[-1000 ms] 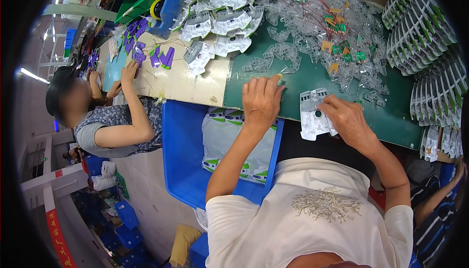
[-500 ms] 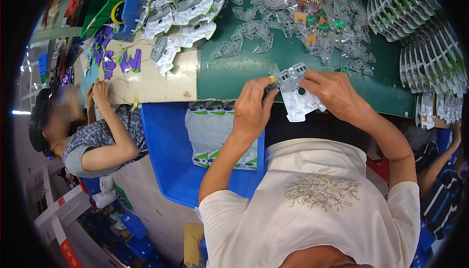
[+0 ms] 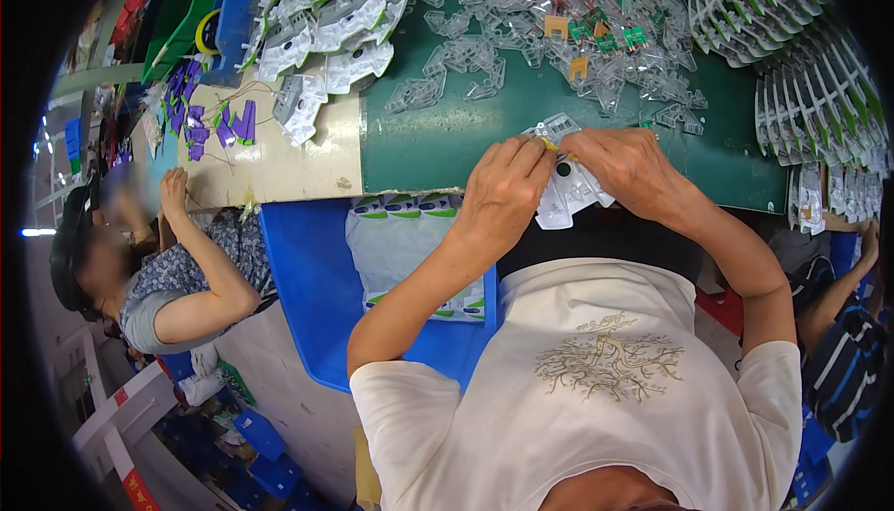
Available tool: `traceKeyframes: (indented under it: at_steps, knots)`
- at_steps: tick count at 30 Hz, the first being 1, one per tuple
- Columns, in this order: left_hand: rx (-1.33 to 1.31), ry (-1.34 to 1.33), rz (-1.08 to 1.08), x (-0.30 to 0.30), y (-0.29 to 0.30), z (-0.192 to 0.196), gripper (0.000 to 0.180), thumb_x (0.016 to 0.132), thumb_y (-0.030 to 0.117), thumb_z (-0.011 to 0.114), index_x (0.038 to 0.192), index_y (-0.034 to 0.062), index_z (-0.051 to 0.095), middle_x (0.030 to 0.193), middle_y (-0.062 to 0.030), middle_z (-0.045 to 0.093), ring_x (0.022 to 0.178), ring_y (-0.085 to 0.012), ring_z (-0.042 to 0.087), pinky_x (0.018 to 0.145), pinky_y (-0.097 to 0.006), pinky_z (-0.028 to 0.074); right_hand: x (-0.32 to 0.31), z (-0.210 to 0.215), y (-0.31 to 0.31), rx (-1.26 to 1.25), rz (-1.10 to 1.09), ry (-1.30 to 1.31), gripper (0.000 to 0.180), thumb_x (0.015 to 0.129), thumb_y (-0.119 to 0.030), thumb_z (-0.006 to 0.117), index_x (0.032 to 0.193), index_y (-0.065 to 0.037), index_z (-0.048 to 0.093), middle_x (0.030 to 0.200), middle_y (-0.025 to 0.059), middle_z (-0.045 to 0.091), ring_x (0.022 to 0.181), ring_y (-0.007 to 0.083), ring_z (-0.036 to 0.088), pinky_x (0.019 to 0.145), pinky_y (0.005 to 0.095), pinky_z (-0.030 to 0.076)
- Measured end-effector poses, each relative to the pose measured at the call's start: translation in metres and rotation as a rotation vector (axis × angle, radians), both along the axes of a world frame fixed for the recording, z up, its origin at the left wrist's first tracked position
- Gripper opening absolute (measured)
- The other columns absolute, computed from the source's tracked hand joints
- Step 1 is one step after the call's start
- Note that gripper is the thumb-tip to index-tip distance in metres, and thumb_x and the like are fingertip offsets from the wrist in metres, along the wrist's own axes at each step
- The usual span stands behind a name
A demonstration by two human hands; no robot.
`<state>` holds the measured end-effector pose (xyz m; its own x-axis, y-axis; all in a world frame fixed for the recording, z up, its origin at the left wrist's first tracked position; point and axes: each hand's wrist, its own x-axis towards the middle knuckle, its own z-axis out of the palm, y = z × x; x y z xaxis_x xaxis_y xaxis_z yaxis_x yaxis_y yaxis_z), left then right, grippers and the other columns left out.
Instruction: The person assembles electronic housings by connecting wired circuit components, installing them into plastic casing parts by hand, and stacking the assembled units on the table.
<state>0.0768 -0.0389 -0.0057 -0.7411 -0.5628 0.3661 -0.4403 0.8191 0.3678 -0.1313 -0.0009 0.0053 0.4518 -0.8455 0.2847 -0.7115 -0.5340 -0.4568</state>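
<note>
Over the table's front edge, a white and grey plastic housing (image 3: pixel 570 196) is tilted between my two hands. My right hand (image 3: pixel 626 168) pinches its right side near the top. My left hand (image 3: pixel 507 190) is closed at its upper left, fingertips on the grey slotted end. A little yellow shows at the fingertips; I cannot tell what it is. Whatever small piece lies under my left fingers is hidden. Beyond my hands, a heap of clear plastic parts (image 3: pixel 466 54) is spread over the green mat (image 3: pixel 419 148), with small green circuit boards (image 3: pixel 635 38) and red wires among them.
Stacked white-green housings (image 3: pixel 335 13) lie at the back left, more stacked housings (image 3: pixel 810 92) at the right. A blue bin (image 3: pixel 307 325) with wrapped packs stands below the table edge. At the left a co-worker (image 3: pixel 200 269) sits by purple pieces (image 3: pixel 237 124). Another person's arm (image 3: pixel 843 283) shows at far right.
My left hand has moved right and onto the housing; the clear part it pinched before is now hidden. My right fingers have shifted along the housing. The view has shifted slightly.
</note>
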Motion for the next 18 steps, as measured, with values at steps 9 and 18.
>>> traceKeyframes:
  at_steps: [9,18]
  knots:
    - [0.073,0.285,0.110,-0.006,0.006,-0.020,0.036,0.074,-0.002,0.076,0.109,-0.0003,0.067,0.093,-0.0110,0.068,0.089,-0.0280,0.066,0.078,-0.037,0.052,-0.008,0.006,0.005,0.226,-0.157,-0.115,0.019,0.079,-0.005,0.067,0.097,-0.001,0.061,0.098,0.0122,0.059,0.078,0.0315,0.064,0.062,0.0419,0.052]
    - [0.447,0.409,0.069,-0.004,0.000,-0.026,0.072,0.081,-0.006,0.069,0.146,0.0023,0.039,0.106,-0.0109,0.069,0.095,-0.0250,0.061,0.081,-0.038,0.050,-0.012,0.019,0.017,0.243,-0.107,-0.014,0.030,0.076,-0.009,0.072,0.103,0.002,0.063,0.103,0.0152,0.057,0.078,0.0337,0.065,0.067,0.0422,0.053]
